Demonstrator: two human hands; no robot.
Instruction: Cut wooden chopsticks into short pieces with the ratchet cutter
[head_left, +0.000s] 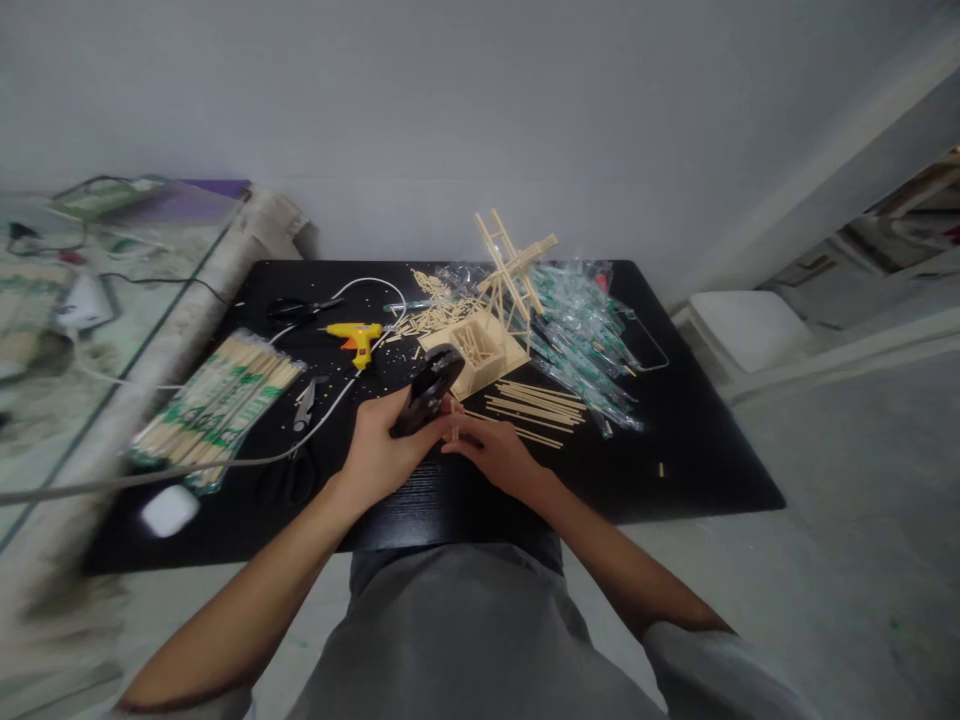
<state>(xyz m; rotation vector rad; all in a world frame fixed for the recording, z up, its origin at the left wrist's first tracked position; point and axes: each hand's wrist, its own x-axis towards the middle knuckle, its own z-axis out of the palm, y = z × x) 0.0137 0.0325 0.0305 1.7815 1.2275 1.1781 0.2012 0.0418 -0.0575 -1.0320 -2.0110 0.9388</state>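
My left hand (pixel 386 440) is closed around a black handheld object (pixel 433 385) whose exact kind I cannot make out. Close against it, my right hand (pixel 495 450) pinches short pale wooden stick pieces (pixel 454 425) between thumb and fingers. The two hands meet above the front of the black table. Just beyond them stands a wooden stick model (pixel 480 345) on a flat base, with a crossed frame (pixel 514 262) like windmill blades rising from it. Several loose thin sticks (pixel 536 405) lie to the right of the hands.
On the black table (pixel 705 440) lie a yellow glue gun (pixel 356 338), black-handled scissors (pixel 304 410), another black-handled tool (pixel 296 310), packed chopsticks (pixel 225 400), a white case (pixel 171 510), cut stick bits (pixel 431 318) and plastic wrappers (pixel 585 340). A cable (pixel 225 463) crosses the left side.
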